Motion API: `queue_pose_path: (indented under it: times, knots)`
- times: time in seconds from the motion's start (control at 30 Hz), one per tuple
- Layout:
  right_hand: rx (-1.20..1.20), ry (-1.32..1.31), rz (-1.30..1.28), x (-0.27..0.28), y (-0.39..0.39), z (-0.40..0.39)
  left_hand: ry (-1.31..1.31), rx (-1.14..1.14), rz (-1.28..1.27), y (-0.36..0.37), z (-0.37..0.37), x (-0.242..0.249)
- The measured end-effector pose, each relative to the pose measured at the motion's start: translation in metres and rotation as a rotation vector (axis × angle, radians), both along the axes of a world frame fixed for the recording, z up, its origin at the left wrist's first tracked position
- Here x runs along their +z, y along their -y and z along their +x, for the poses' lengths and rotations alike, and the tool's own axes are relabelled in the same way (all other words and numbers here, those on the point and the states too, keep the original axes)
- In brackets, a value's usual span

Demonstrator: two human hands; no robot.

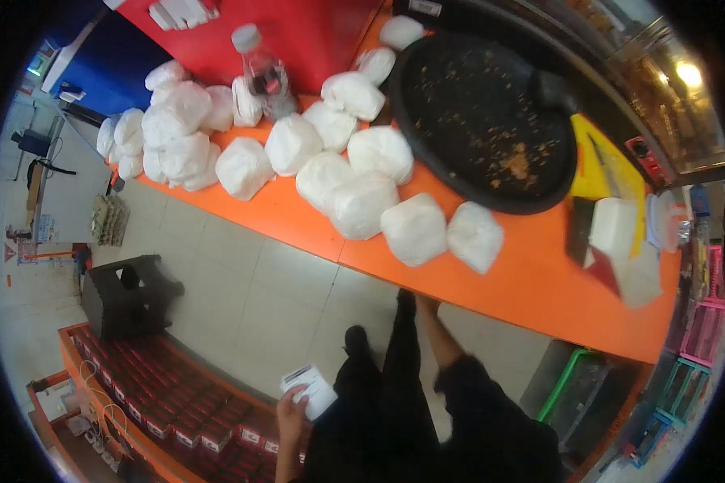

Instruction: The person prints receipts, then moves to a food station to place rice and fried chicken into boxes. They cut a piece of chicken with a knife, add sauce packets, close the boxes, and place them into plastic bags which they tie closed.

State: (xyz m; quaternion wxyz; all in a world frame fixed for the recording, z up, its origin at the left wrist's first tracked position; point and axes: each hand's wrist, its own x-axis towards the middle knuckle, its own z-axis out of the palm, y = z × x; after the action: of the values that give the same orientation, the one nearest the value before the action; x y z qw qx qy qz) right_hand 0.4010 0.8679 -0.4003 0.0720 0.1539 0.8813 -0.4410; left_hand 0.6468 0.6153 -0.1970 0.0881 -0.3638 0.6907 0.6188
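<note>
My left hand [292,409] is low in the view with its fingers closed on a white slip of paper [310,390] that has dark print near its top edge. My right hand [428,305] is at the edge of the orange table [532,274], where the tabletop hides its fingers. Several white wrapped bundles [413,229] lie in a row and in piles along the table. Close to my right hand's side of the row sits the end bundle [475,237]. Behind the bundles is a round black tray [483,121] with brown crumbs scattered over it.
A clear bottle with a white cap [267,80] stands among the bundles beside a red box [298,40]. Toward the right are a yellow sheet [608,165] and a white container [612,225]. A black stool [125,298] and rows of red boxes [161,402] are lower left.
</note>
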Motion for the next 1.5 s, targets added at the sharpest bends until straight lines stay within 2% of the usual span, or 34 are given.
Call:
queue_pose_path:
  times: [0.1, 0.17, 0.2, 0.23, 0.27, 0.3, 0.33, 0.37, 0.43, 0.5, 0.57, 0.6, 0.67, 0.7, 0.77, 0.8, 0.83, 0.9, 0.93, 1.0, 1.07, 1.1, 1.17, 1.23, 1.27, 1.33, 1.4, 1.47, 1.5]
  knots:
    - [-0.058, 0.021, -0.056, -0.107, 0.001, -0.049, 0.084, 0.226, -0.238, 0.013, 0.049, -0.003]
    - [-0.038, -0.016, -0.06, -0.147, -0.018, -0.046, 0.161, 0.366, -0.305, 0.004, 0.024, 0.035]
    - [-0.027, -0.074, -0.065, -0.17, -0.036, -0.034, 0.169, 0.363, -0.299, 0.002, 0.011, 0.048]
    - [0.002, -0.196, -0.08, -0.205, -0.065, -0.013, 0.032, 0.164, -0.541, 0.001, -0.005, 0.059]
    - [0.147, -0.035, 0.106, -0.112, -0.065, 0.007, -0.128, -0.037, -0.777, -0.001, -0.025, 0.071]
    - [0.319, 0.102, 0.291, -0.005, -0.061, 0.027, -0.203, -0.071, -0.824, -0.009, -0.05, 0.087]
    - [0.411, 0.007, 0.164, 0.046, -0.077, 0.051, -0.285, -0.111, -0.869, -0.018, -0.074, 0.105]
    - [0.616, -0.079, 0.171, 0.092, -0.096, 0.07, -0.346, -0.135, -0.845, -0.026, -0.099, 0.12]
    - [0.975, -0.476, 0.264, 0.207, -0.118, 0.088, -0.41, -0.474, -0.529, -0.057, -0.138, 0.147]
    - [1.134, -0.579, 0.319, 0.332, -0.135, 0.101, -0.281, -0.947, -0.158, -0.098, -0.153, 0.14]
    - [1.128, -0.742, 0.236, 0.411, -0.149, 0.128, -0.298, -1.042, 0.441, -0.151, -0.137, 0.134]
    - [1.084, -0.75, 0.292, 0.432, -0.157, 0.142, -0.329, -1.101, 0.452, -0.17, -0.134, 0.132]
    - [0.884, -1.052, 0.288, 0.451, -0.168, 0.173, -0.04, -0.954, 1.31, -0.202, -0.132, 0.133]
    - [0.851, -1.061, 0.324, 0.449, -0.178, 0.181, -0.034, -1.002, 1.31, -0.215, -0.136, 0.136]
    - [0.571, -1.186, 0.324, 0.433, -0.205, 0.186, 0.163, -1.204, 1.247, -0.241, -0.154, 0.14]
    - [0.379, -1.045, 0.233, 0.417, -0.209, 0.196, 0.219, -1.217, 1.227, -0.254, -0.162, 0.143]
    - [0.004, -0.829, -0.285, 0.424, -0.202, 0.197, 0.207, -1.25, 1.217, -0.28, -0.164, 0.14]
    - [-0.211, -0.621, -0.822, 0.416, -0.219, 0.188, -0.238, -0.882, 0.969, -0.348, -0.165, 0.131]
    - [-0.215, -0.627, -0.815, 0.416, -0.248, 0.182, -0.557, -0.909, 0.801, -0.386, -0.172, 0.136]
    - [-0.231, -0.432, -0.862, 0.414, -0.314, 0.162, -0.612, -0.871, 0.828, -0.449, -0.197, 0.141]
    - [-0.259, -0.135, -1.347, 0.338, -0.441, 0.186, -0.417, -0.799, 1.067, -0.496, -0.228, 0.134]
    - [-0.354, -0.061, -1.673, 0.403, -0.47, 0.159, -0.328, -0.746, 1.182, -0.519, -0.242, 0.13]
    - [-0.432, 0.029, -1.323, 0.395, -0.513, 0.142, -0.157, -0.672, 1.378, -0.555, -0.258, 0.119]
    - [-0.183, -0.18, -1.331, 0.383, -0.53, 0.116, -0.06, -0.605, 1.49, -0.578, -0.266, 0.117]
    - [-0.232, -0.158, -1.252, 0.364, -0.554, 0.108, -0.062, -0.586, 1.472, -0.581, -0.269, 0.117]
    - [-0.299, -0.085, -1.113, 0.402, -0.612, 0.082, -0.187, -0.606, 1.291, -0.575, -0.286, 0.132]
    - [-0.229, -0.014, -0.567, 0.434, -0.668, 0.058, -0.87, -0.85, -0.237, -0.553, -0.286, 0.24]
    - [-0.148, -0.04, -0.176, 0.418, -0.732, 0.041, -0.891, -0.707, -0.91, -0.527, -0.292, 0.276]
    - [-0.101, -0.036, 0.053, 0.415, -0.754, 0.031, -0.877, -0.705, -0.923, -0.513, -0.299, 0.271]
